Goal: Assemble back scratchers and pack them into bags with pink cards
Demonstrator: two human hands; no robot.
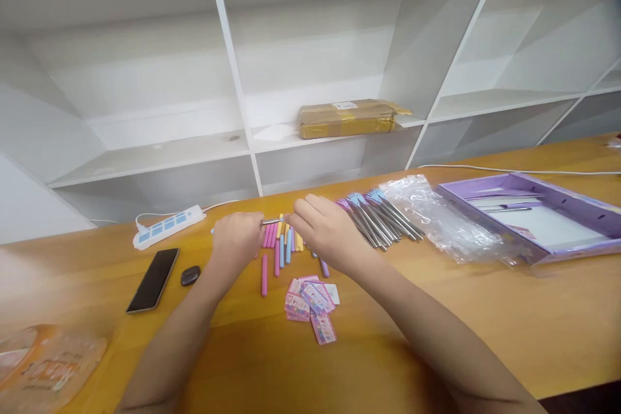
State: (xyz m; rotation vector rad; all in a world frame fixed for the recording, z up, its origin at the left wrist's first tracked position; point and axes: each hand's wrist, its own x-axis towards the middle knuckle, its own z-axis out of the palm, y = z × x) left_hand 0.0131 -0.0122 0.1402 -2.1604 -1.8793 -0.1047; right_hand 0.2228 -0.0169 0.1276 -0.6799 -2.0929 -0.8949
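Both of my hands meet over the middle of the table, with a thin metal rod (270,222) stretched level between them. My left hand (237,237) is closed around the rod's left end. The fingers of my right hand (324,231) pinch its other end, where a bit of light blue shows. Below and behind them lie several pink, blue, yellow and purple foam-like tubes (277,255), partly hidden by my hands. A loose heap of small printed pink cards (315,299) rests nearer to me. Right of my right hand is a pile of metal back scratchers (381,220) with blue and purple hand-shaped heads.
Crumpled clear plastic bags (444,223) lie beside a purple box tray (565,242) at the right. At the left are a power strip (169,226), a phone (153,280), a small black case (190,275) and an orange-printed bag (51,365). A taped carton (347,119) sits on the shelf.
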